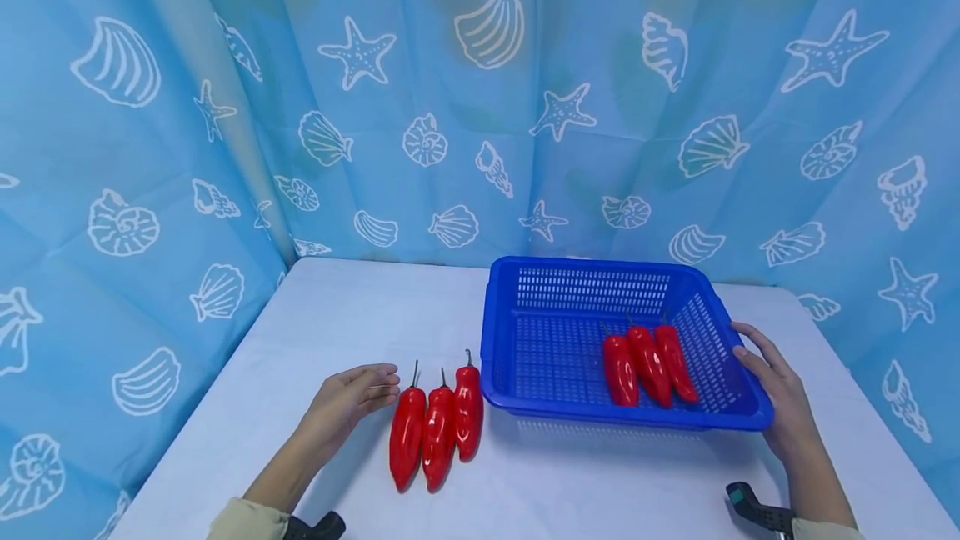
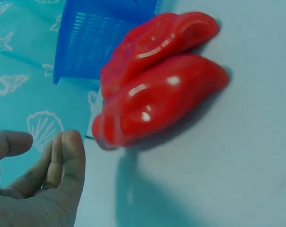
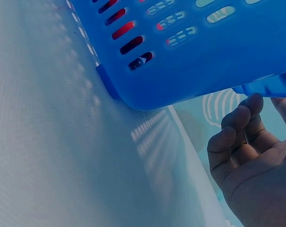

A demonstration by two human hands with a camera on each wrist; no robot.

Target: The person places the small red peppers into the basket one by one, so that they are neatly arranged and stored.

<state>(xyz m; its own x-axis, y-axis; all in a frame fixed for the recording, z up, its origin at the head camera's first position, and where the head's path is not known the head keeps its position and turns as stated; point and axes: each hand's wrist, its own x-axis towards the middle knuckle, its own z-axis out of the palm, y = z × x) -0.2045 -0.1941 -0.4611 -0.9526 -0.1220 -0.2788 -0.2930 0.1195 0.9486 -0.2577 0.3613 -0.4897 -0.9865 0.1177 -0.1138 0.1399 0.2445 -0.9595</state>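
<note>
Head view | three red peppers [image 1: 438,436] lay longways, stems [image 1: 415,374] pointing away from me | left hand [image 1: 351,402] loose | right hand [image 1: 786,402] gripped blue basket [image 1: 600,413]

Head view high — all share basket [image 1: 570,409].

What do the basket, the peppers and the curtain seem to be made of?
Basket: likely molded plastic, slightly shiny, with stiff, evenly slotted walls. Peppers: real or plastic, I can't tell; glossy, with sharp white highlights. Curtain: probably thin fabric or plastic sheeting, fairly matte, hanging in soft folds.
</note>
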